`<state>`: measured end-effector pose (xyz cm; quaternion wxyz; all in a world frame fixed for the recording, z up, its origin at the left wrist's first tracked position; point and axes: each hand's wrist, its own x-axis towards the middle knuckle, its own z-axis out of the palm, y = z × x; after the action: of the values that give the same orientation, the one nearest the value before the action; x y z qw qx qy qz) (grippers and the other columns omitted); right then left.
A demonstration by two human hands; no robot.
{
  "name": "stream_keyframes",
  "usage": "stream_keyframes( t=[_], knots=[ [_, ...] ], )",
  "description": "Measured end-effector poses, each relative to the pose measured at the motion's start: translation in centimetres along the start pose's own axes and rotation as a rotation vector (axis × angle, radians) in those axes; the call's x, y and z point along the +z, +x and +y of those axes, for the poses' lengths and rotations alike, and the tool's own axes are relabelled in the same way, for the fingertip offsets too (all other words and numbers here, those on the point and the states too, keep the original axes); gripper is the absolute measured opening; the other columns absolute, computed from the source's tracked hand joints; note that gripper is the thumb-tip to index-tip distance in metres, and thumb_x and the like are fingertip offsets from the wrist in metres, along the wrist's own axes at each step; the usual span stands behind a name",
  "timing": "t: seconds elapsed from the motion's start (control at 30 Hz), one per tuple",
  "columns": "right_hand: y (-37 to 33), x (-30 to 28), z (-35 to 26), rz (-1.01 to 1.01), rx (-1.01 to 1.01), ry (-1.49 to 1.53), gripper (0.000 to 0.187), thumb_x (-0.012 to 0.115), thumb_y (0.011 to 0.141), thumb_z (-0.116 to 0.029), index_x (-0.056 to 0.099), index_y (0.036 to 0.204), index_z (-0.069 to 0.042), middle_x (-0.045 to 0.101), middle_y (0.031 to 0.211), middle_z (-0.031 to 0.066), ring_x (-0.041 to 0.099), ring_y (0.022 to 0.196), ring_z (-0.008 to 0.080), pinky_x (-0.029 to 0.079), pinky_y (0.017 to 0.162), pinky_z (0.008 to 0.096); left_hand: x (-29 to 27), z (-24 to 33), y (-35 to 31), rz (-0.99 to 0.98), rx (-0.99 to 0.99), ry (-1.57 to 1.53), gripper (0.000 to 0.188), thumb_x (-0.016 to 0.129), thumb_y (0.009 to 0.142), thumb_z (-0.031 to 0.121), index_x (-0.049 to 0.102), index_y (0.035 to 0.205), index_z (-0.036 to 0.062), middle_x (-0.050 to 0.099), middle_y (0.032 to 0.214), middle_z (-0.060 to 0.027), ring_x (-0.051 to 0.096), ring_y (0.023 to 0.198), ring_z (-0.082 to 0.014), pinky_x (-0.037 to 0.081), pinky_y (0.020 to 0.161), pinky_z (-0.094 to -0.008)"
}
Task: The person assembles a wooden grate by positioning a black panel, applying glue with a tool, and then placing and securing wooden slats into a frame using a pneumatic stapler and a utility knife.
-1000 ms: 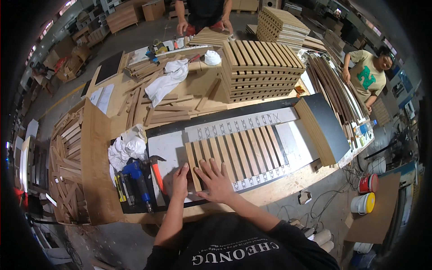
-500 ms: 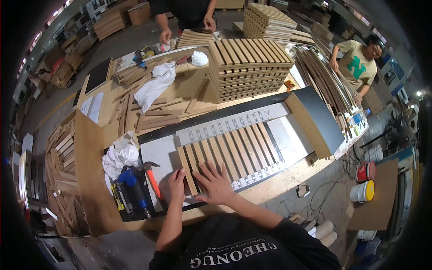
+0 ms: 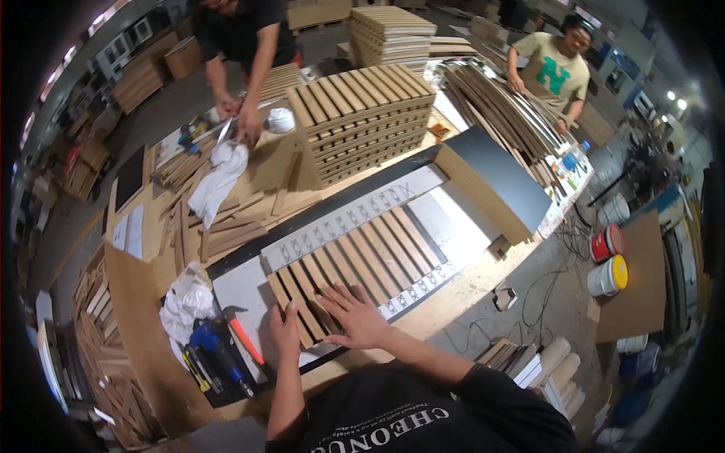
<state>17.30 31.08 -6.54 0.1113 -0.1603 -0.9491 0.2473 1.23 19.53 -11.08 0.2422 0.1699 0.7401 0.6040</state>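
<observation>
A row of brown wooden slats [image 3: 362, 260] lies side by side on a white backing panel [image 3: 238, 291], between two patterned grey spacer strips [image 3: 351, 215]. My right hand [image 3: 353, 315] rests flat with spread fingers on the near ends of the leftmost slats. My left hand [image 3: 284, 332] presses its fingers on the white panel right beside the outermost slat. Neither hand holds anything.
A hammer with an orange handle [image 3: 240, 334], a blue power tool [image 3: 215, 351] and a white rag [image 3: 185, 302] lie left of my hands. A tall stack of finished slat panels [image 3: 362, 121] stands beyond. Two other people [image 3: 242, 53] [image 3: 555, 72] work at the far side. Paint cans [image 3: 608, 260] stand on the floor right.
The view has shifted and drawn closer. My hands stay on the near slat ends, the right hand sliding slightly along them.
</observation>
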Motion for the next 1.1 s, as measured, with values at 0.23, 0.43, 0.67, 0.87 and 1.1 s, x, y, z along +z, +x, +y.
stream_keyframes(
  t=[0.23,0.43,0.67,0.87,1.1],
  knots=[
    [-3.2,-4.8,11.1,0.203,0.440,-0.285,0.084,0.049,0.077,-0.062,0.033,0.138,-0.006,0.027,0.145,0.0165,0.022,0.135,0.0361,0.015,0.105,0.0596,-0.1,-0.5,0.0,-0.026,0.049,0.156,0.039,0.055,0.091,0.021,0.050,0.118,-0.0056,0.059,0.109,-0.0109,0.054,0.097,-0.0171,0.041,0.086,-0.0283],
    [-3.3,-5.0,12.1,0.228,0.376,-0.314,0.077,0.041,0.081,-0.064,0.035,0.138,-0.012,0.025,0.146,0.0157,0.022,0.135,0.0355,0.018,0.102,0.0634,1.4,0.6,0.0,0.099,0.328,0.488,0.045,0.053,0.090,0.018,0.041,0.129,-0.0003,0.050,0.121,-0.0183,0.050,0.108,-0.0286,0.039,0.093,-0.0375],
    [-2.3,-9.6,14.0,0.196,0.354,0.060,0.061,0.060,0.077,-0.041,0.045,0.127,-0.008,0.048,0.124,0.0181,0.045,0.113,0.0370,0.038,0.092,0.0489,5.4,5.7,-2.6,0.118,0.440,1.366,0.065,0.061,0.079,0.030,0.039,0.128,-0.0073,0.038,0.133,-0.0286,0.035,0.124,-0.0413,0.026,0.101,-0.0529],
    [-3.5,-10.9,17.6,0.220,0.453,0.148,0.055,0.067,0.074,-0.027,0.050,0.122,-0.006,0.052,0.098,0.0145,0.053,0.094,0.0324,0.046,0.078,0.0409,14.4,4.7,-4.3,0.067,0.196,1.353,0.091,0.048,0.083,0.058,0.022,0.137,-0.0097,0.021,0.143,-0.0300,0.014,0.134,-0.0451,0.009,0.107,-0.0585],
    [-3.2,-11.6,19.7,0.131,0.449,0.265,0.057,0.071,0.073,-0.036,0.054,0.120,-0.008,0.052,0.094,0.0134,0.058,0.082,0.0311,0.048,0.071,0.0399,13.3,4.7,-4.6,0.040,0.191,1.278,0.094,0.048,0.081,0.061,0.020,0.139,-0.0075,0.018,0.145,-0.0259,0.015,0.136,-0.0411,0.007,0.106,-0.0599]
  ],
)
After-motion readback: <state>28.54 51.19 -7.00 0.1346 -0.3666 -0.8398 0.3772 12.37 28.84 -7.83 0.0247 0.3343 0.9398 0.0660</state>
